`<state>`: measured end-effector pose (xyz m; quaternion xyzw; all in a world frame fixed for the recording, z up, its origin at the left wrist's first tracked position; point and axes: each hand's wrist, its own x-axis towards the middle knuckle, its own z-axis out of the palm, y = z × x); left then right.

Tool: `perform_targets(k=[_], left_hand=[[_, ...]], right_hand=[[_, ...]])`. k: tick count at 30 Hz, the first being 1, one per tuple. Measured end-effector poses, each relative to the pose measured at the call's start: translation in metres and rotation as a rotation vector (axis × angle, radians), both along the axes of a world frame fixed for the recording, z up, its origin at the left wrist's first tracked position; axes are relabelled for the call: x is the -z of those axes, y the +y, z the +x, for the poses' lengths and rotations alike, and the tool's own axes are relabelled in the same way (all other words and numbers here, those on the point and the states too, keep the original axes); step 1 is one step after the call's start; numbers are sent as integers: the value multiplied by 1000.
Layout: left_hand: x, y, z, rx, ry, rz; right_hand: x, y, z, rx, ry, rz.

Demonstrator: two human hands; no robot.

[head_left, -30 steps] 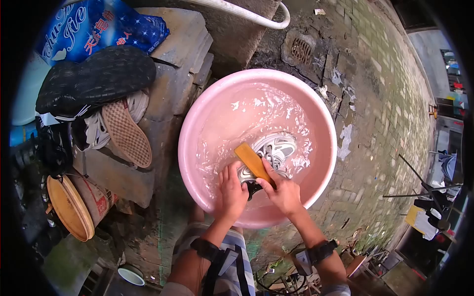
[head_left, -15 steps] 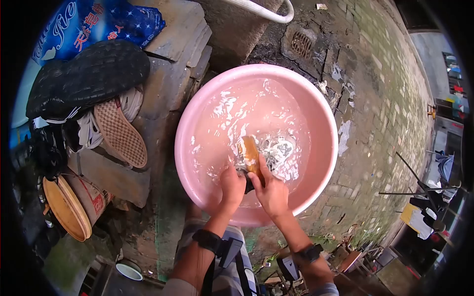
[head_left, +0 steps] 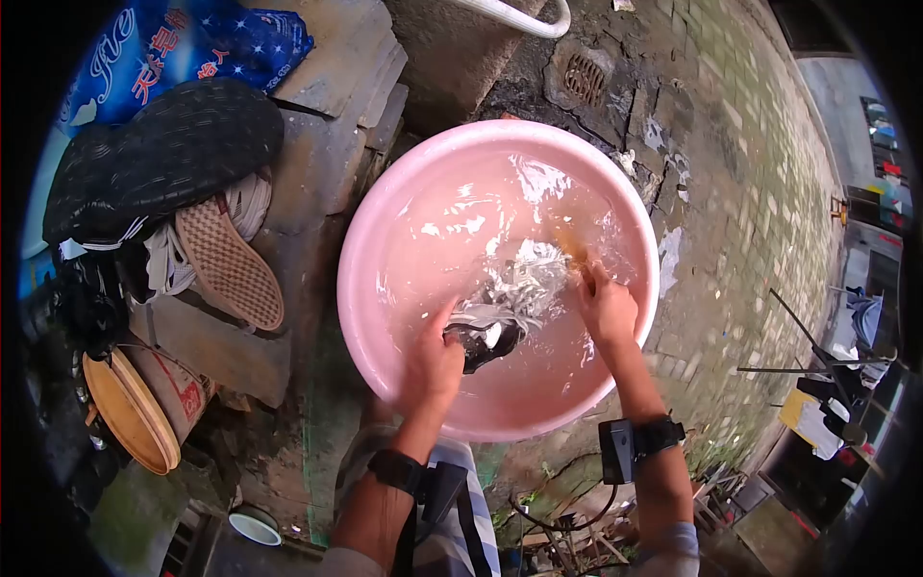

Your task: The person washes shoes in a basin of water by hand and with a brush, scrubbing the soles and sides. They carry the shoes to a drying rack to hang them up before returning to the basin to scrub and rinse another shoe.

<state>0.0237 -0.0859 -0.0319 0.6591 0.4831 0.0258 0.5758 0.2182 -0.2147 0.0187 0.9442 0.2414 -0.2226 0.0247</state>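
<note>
A large pink basin (head_left: 352,308) holds cloudy water. My left hand (head_left: 431,361) is closed on the dark heel end of a grey-and-black shoe (head_left: 500,322), whose pale front part is wet and partly under the water. Over at the basin's right side, my right hand (head_left: 609,310) grips a yellow-brown brush (head_left: 571,246). Motion and water blur the brush, and its bristles cannot be made out. A gap separates it from my left hand.
Several shoes, one with a brown patterned sole (head_left: 229,262), lie on stone slabs (head_left: 221,341) at left, beside a blue printed bag (head_left: 192,58). A drain grate (head_left: 584,80) and white pipe (head_left: 524,19) are beyond the basin. A round wooden lid (head_left: 130,409) leans at lower left.
My right hand has moved right with the brush, away from my left hand. The shoe now shows more of its dark opening, and my left hand has shifted slightly left.
</note>
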Motion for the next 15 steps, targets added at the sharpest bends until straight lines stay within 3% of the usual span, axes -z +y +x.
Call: perform_targets(k=[2,5,8,10,11,13,14,15], left_hand=[[-5,8,4,-40,-31,-4],[-13,8,8,16,176,-2],[14,1,4,-2,261,-208],[13,-6,7,-246,-106,-128],[8,-6,11,-244,-106,-128],[-3,-2,17,-355,163,-363],[4,-2,12,-353,166,-360],[15,-3,5,-199,104,-160]], right_hand=[[12,13,-20,197,22,168],[-9,35,-37,377,81,240],[-12,34,-48,354,40,235],[-16,38,-50,369,62,223],[-15,37,-51,372,62,223],[-10,33,-56,321,-13,297],[-10,28,-57,246,-52,294],[-13,24,-62,248,-49,293]])
